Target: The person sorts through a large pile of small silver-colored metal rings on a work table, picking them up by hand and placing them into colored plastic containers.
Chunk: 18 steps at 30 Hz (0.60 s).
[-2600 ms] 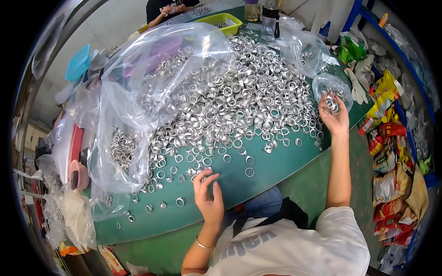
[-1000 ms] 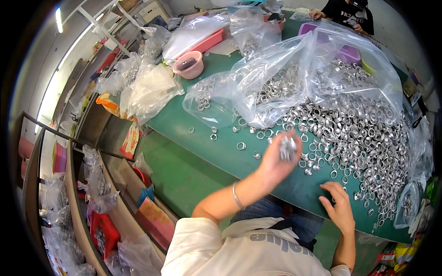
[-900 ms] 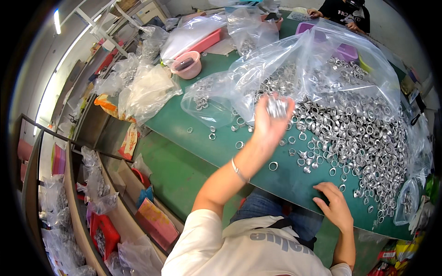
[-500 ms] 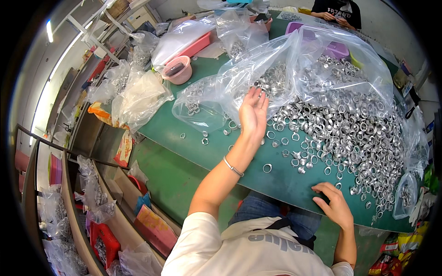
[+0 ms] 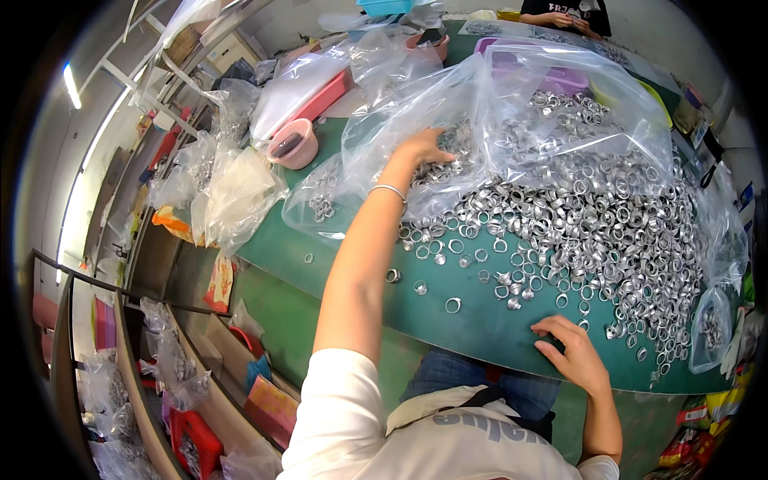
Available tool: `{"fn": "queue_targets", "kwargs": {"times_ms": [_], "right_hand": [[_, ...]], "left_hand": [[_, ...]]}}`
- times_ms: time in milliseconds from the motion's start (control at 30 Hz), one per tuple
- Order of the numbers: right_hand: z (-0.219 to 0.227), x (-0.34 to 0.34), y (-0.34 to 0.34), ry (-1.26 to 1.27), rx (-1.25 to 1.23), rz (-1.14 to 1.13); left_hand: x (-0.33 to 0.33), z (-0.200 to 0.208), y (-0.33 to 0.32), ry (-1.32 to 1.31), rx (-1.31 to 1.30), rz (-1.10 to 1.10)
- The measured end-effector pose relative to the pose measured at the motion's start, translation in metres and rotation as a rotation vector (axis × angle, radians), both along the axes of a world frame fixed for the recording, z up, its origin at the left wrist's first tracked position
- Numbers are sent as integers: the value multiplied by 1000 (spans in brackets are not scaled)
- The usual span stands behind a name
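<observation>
My left hand reaches to the mouth of a clear plastic bag and touches the silver-coloured metal rings there. Its visible fingers are apart; the fingertips are partly hidden among the rings. A large heap of the same rings spreads over the green table, part of it under the bag's clear film. At the table's near edge rests my right hand, fingers loosely bent, thumb apart, holding nothing. Beside it lie a few loose rings.
A pink tub with a dark object inside stands at the left, near a red tray. Purple and blue basins are farther back. Another person's hands work at the far edge. Shelves with bagged parts line the left.
My left hand has turned from palm up to palm down and moved left and farther out onto the rings at the bag. More loose rings show near the bag. My right hand has barely moved.
</observation>
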State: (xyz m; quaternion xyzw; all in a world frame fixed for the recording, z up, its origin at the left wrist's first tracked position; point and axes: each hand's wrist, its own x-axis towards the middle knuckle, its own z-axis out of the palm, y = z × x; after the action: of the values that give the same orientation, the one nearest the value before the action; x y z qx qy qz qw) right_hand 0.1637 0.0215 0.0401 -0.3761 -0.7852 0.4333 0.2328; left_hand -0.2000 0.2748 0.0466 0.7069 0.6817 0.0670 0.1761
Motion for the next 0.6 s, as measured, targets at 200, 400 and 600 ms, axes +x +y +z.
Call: {"fn": "queue_targets", "kwargs": {"times_ms": [200, 400, 600], "right_hand": [[-7, 5, 0, 65, -46, -42], [-11, 7, 0, 105, -75, -77], [-18, 8, 1, 145, -62, -95]], "left_hand": [[5, 15, 15, 280, -280, -155], [10, 1, -6, 380, 103, -230], [3, -11, -8, 141, 371, -152]]}}
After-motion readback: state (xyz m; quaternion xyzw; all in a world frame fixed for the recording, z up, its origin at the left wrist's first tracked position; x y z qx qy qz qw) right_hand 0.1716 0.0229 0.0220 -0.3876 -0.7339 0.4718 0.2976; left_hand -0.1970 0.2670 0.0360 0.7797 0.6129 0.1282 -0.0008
